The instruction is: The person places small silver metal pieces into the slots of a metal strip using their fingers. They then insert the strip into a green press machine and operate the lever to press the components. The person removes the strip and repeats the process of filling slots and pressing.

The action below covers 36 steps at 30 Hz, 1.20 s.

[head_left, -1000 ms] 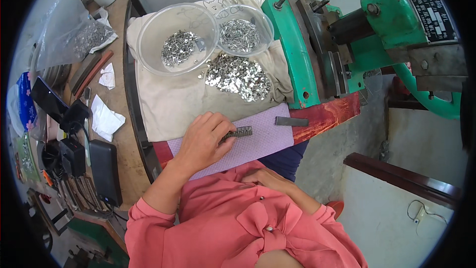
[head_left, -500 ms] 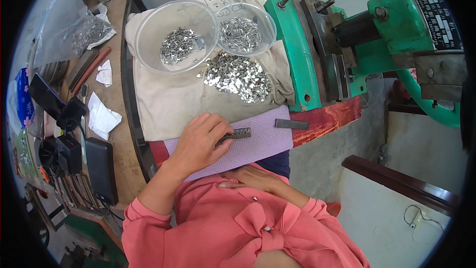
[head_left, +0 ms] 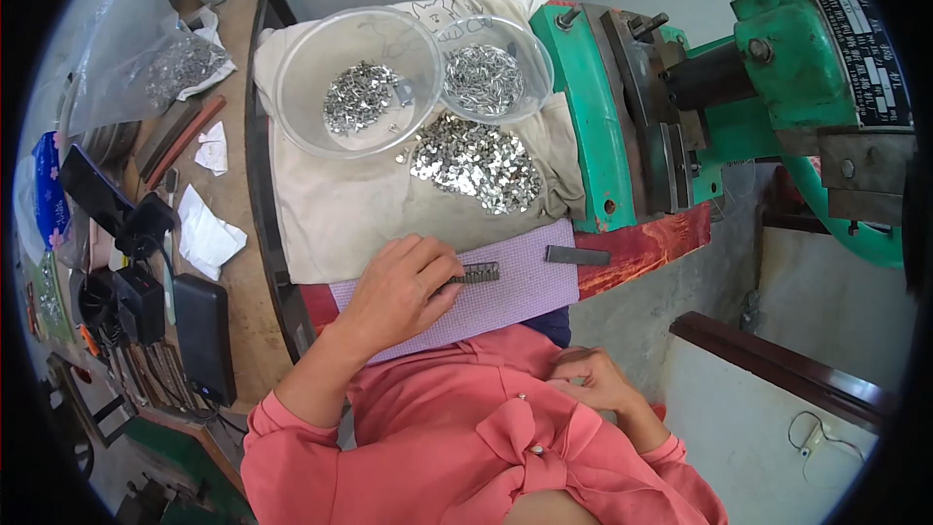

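Observation:
My left hand [head_left: 403, 290] rests over a purple textured mat [head_left: 539, 282]. Its thumb and fingers pinch the left end of a short, dark metal block with a notched top [head_left: 481, 273]. Farther right on the mat lies a plain, flat dark bar [head_left: 577, 256], which no hand touches. My right hand [head_left: 595, 379] is beside my lap with its fingers curled in; whatever may be inside it is hidden. Beyond the mat, a heap of small shiny metal pieces [head_left: 476, 167] lies on a beige cloth [head_left: 330, 224].
Two clear plastic bowls [head_left: 289, 97] with small metal parts stand behind the heap. A green machine [head_left: 600, 136] occupies the right of the table. On the left bench [head_left: 219, 331] are paper scraps, a black power bank [head_left: 201, 340], a phone [head_left: 94, 187] and a plastic bag [head_left: 121, 53].
My right hand has moved right from the mat's near edge, out over my lap's right side, and its fingers have curled. My left hand keeps its pinch on the notched metal block.

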Available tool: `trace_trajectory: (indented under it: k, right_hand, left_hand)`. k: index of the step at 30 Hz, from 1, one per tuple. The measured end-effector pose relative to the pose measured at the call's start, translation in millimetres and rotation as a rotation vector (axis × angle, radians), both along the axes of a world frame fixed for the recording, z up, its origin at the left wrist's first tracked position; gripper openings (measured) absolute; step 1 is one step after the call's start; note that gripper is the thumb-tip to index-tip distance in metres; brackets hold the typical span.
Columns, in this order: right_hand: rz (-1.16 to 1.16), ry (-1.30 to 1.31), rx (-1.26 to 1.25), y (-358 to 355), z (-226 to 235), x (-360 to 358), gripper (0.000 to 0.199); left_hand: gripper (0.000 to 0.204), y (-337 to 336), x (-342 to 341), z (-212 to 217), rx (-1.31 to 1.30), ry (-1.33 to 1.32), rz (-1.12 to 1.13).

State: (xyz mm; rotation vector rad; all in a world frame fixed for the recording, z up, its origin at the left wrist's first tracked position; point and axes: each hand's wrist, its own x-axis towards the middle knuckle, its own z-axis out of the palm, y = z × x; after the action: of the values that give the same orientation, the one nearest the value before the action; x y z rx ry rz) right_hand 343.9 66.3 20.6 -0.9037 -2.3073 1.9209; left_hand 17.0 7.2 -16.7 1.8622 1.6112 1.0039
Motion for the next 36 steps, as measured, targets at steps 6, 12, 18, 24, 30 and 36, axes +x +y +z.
trace_trajectory:
  k: [6, 12, 18, 24, 30, 36]
  right_hand:
    - [-0.456, -0.008, 0.296, 0, 0, -35, 0.008]
    - [-0.372, 0.1, 0.696, 32, -1, -88, 0.015]
    - [-0.207, 0.069, 0.798, 42, -10, -105, 0.024]
    - [-0.159, 0.06, 0.87, 42, -16, -112, 0.025]
    - [-0.129, 0.073, 0.88, 45, -17, -112, 0.021]
    - [-0.13, 0.082, 0.882, 45, -19, -114, 0.019]
  left_hand:
    - [0.021, 2, 2, -1, 0.027, 0.004, 0.019]
    - [0.021, 2, 5, 1, 0.038, 0.036, 0.059]
    - [0.023, 5, 9, 2, 0.023, 0.036, 0.093]
    - [0.025, 5, 9, 1, 0.023, 0.021, 0.091]
    - [0.031, 4, 5, 4, -0.017, -0.007, 0.065]
    - [0.038, 2, 4, 5, -0.002, -0.023, 0.076]
